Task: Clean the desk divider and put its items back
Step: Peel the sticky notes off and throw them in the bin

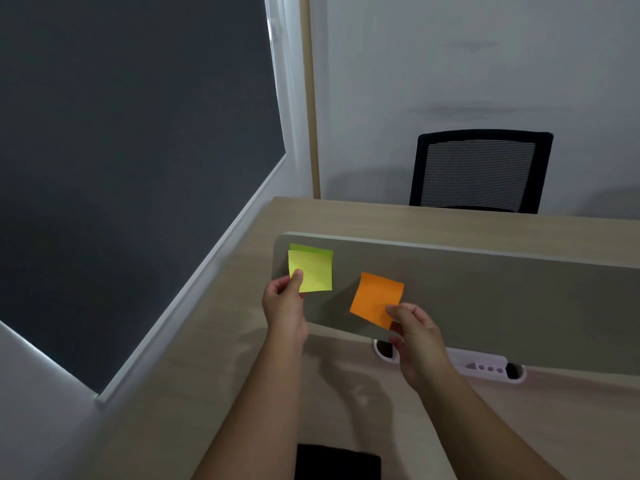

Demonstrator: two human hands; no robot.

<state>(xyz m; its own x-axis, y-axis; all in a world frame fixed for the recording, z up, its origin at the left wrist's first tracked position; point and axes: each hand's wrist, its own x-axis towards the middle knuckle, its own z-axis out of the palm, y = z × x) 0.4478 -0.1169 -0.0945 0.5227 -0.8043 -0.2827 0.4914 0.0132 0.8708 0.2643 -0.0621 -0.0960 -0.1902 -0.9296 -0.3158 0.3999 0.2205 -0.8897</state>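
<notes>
Grey felt desk divider (485,292): left hand (282,299) pinches yellow paper sticky note (313,270), right hand (415,336) pinches orange paper sticky note (375,297); black mesh chair (479,171) beyond

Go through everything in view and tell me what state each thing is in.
Yellow note: against the divider, pinched at its lower left corner.
Orange note: tilted, pinched at its lower right corner.
Left hand: pinching the yellow note.
Right hand: pinching the orange note.
Divider: upright on the desk.

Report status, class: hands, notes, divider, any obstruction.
Left hand pinches yellow note; right hand pinches orange note. Both against grey divider. Nothing blocking.
</notes>
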